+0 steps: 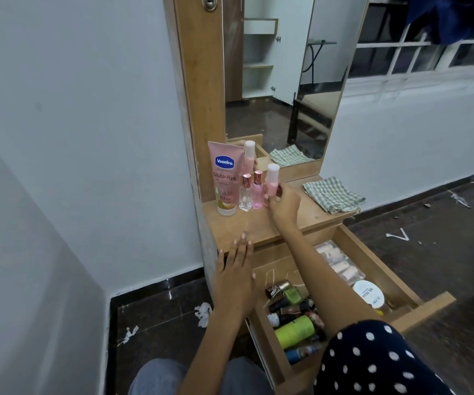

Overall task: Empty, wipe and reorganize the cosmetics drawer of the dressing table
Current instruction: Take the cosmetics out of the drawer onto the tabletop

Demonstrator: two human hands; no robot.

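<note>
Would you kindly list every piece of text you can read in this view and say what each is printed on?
"Vaseline": blue badge on the pink lotion tube standing on the dressing table top.
"Gluta-Hya": below the badge, same tube.
"10x": partly legible near the tube's bottom; the fine print there is too small.
White jar lid in the drawer: printed, but too blurred to read.
Nail polish bottles and green tube: labels unreadable.
</note>
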